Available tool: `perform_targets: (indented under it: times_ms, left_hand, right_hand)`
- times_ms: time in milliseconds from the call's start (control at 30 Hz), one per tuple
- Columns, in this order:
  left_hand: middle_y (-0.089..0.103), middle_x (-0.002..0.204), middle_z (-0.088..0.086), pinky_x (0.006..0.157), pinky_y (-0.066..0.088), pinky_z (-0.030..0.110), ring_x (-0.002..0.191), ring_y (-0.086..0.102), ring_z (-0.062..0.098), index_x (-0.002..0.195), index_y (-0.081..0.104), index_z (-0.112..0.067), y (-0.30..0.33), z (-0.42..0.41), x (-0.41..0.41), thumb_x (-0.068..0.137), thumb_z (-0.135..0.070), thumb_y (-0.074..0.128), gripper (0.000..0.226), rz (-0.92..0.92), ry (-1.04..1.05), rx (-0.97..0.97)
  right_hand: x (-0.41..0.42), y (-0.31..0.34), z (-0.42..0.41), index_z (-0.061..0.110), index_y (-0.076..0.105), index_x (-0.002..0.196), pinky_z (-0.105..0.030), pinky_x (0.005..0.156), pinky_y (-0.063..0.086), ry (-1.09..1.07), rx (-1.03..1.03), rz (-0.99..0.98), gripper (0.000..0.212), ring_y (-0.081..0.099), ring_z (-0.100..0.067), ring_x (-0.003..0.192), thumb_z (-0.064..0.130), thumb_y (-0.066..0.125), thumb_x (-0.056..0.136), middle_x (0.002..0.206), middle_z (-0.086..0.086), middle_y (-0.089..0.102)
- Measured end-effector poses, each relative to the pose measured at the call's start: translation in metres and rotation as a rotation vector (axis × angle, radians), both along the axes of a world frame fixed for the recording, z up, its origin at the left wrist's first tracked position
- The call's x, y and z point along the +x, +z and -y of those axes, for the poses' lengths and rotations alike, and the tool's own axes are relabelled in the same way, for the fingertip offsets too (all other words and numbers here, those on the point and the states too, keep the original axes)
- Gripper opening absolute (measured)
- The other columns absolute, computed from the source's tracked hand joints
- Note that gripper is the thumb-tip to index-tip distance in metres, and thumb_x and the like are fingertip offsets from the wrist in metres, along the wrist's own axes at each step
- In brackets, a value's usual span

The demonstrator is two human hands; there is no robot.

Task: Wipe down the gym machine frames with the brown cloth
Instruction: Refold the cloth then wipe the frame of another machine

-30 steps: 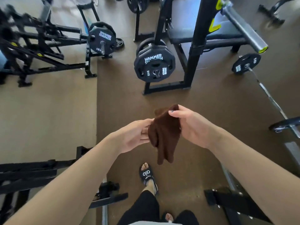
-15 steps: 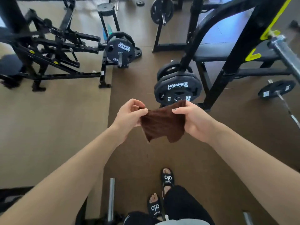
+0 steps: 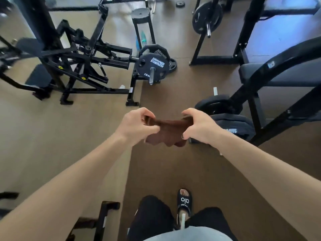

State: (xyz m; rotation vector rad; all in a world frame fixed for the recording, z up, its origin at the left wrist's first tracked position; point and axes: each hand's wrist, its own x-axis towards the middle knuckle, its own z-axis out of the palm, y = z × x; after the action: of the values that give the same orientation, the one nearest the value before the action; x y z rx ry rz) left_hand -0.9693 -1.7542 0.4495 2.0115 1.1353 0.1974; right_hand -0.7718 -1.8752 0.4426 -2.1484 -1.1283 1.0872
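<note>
Both hands up at chest level, each pinching one end of the brown cloth (image 3: 171,131). Left hand (image 3: 134,126): fingers curled over the cloth's left edge, thumb underneath. Right hand (image 3: 198,126): same grip on the right edge, fingers curled down over it. Cloth is stretched between the two hands, top edge roughly taut, lower part hanging loose and bunched below them. It touches nothing but the hands.

Beyond the left hand, well apart: black plate-loaded machine frame (image 3: 81,66) on the tan floor, with a 15 kg Hammer Strength plate (image 3: 154,66) on its sleeve at the end nearest the hands. Just past the right hand: stacked black weight plates (image 3: 231,122) on a peg, partly hidden by that hand. Right of the hands: curved black frame tube (image 3: 271,66) rising over a black padded bench (image 3: 284,73). Far ahead of the right hand: another plate on a rack (image 3: 206,16).

Below the hands: dark brown floor mat (image 3: 217,180), one foot in a black slide sandal (image 3: 185,202), black trousers.
</note>
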Motion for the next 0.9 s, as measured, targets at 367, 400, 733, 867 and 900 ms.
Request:
perform_targets:
  times_ms: [367, 400, 733, 867, 900]
  left_hand:
    - [0.051, 0.101, -0.004, 0.079, 0.049, 0.031, 0.086, 0.056, 0.017, 0.085, 0.060, -0.021, -0.007, -0.212, 0.073, 0.087, -0.015, 0.071, 0.013, -0.108, -0.326, 0.295]
    - [0.056, 0.099, -0.004, 0.076, 0.047, 0.029, 0.084, 0.057, 0.016, 0.085, 0.058, -0.023, -0.003, -0.234, 0.077, 0.088, -0.017, 0.071, 0.015, -0.090, -0.341, 0.229]
    - [0.068, 0.093, 0.002, 0.059, 0.056, 0.034, 0.078, 0.068, 0.017, 0.109, 0.060, -0.027, 0.028, -0.407, 0.171, 0.104, -0.028, 0.059, 0.006, 0.376, 0.100, -0.511]
    - [0.068, 0.099, 0.016, 0.065, 0.051, 0.032, 0.074, 0.065, 0.023, 0.127, 0.058, -0.005, -0.018, -0.446, 0.224, 0.105, -0.024, 0.055, 0.029, 0.144, 0.312, -0.727]
    - [0.069, 0.102, 0.018, 0.068, 0.052, 0.033, 0.077, 0.066, 0.024, 0.131, 0.056, -0.003, -0.026, -0.459, 0.235, 0.104, -0.023, 0.057, 0.034, 0.142, 0.339, -0.754]
  right_hand:
    - [0.090, -0.015, -0.203, 0.016, 0.075, 0.095, -0.041, 0.090, 0.051, 0.162, 0.001, 0.250, 0.011, 0.061, -0.023, 0.097, 0.026, 0.073, 0.091, 0.102, -0.004, 0.065]
    - [0.099, -0.016, -0.218, 0.017, 0.074, 0.094, -0.039, 0.088, 0.051, 0.091, 0.017, 0.109, 0.009, 0.064, -0.019, 0.095, 0.025, 0.074, 0.091, 0.097, -0.002, 0.070]
    - [0.143, -0.010, -0.356, 0.015, 0.058, 0.139, -0.040, 0.100, 0.048, -0.441, 0.363, -0.962, 0.048, 0.063, -0.026, 0.125, 0.044, 0.058, 0.100, 0.131, -0.003, 0.069]
    - [0.147, -0.047, -0.402, 0.008, 0.060, 0.137, -0.047, 0.111, 0.046, -0.326, 0.073, -0.930, 0.042, 0.065, -0.031, 0.124, 0.024, 0.065, 0.098, 0.130, -0.013, 0.070]
    - [0.155, -0.056, -0.415, 0.003, 0.064, 0.130, -0.045, 0.107, 0.049, -0.388, 0.072, -0.874, 0.036, 0.067, -0.032, 0.119, 0.013, 0.067, 0.096, 0.124, -0.015, 0.072]
